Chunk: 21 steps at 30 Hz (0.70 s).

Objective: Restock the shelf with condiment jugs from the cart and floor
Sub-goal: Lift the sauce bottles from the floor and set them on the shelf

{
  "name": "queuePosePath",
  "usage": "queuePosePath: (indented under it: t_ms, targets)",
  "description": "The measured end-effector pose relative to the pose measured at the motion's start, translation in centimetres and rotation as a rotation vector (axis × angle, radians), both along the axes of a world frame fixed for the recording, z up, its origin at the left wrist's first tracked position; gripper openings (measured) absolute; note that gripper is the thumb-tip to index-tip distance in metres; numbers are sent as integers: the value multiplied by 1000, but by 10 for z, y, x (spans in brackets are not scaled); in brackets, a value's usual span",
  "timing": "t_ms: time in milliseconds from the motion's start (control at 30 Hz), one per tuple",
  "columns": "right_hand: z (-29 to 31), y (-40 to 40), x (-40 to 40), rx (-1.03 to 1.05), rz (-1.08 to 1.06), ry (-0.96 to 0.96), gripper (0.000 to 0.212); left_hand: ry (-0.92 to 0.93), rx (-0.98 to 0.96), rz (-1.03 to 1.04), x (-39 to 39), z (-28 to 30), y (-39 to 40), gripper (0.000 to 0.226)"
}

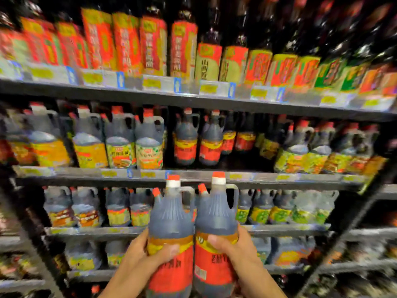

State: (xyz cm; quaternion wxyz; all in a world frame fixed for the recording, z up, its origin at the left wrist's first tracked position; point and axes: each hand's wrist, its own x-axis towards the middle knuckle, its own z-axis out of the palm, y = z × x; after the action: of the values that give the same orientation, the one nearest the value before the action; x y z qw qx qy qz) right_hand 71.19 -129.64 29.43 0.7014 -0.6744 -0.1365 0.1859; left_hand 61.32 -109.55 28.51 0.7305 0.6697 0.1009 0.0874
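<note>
Dark sauce fills the two jugs you hold upright and side by side in front of the shelf (193, 179), their sides touching. Your left hand (139, 257) wraps the left jug (170, 224) low on its red and yellow label, thumb across the front and fingers curled behind it. Your right hand (238, 252) grips the right jug (216, 220) the same way, thumb pressed on the label. Both jugs have white necks with red caps, and the caps reach the price strip of the shelf edge. Behind them, two matching red-label jugs (198, 140) stand on the middle shelf, with a dark gap just to their right. The surrounding rows are blurred.
</note>
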Motion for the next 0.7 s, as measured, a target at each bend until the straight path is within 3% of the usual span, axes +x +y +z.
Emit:
queuePosePath:
  t_ms: [267,700]
  targets:
    - [46,-16,-5,10,-123,-13,71,-29,-60,-112,29,53,-13,79]
    - [53,-57,61,-17,-215,105,54,93,-34,-226,116,43,-48,74]
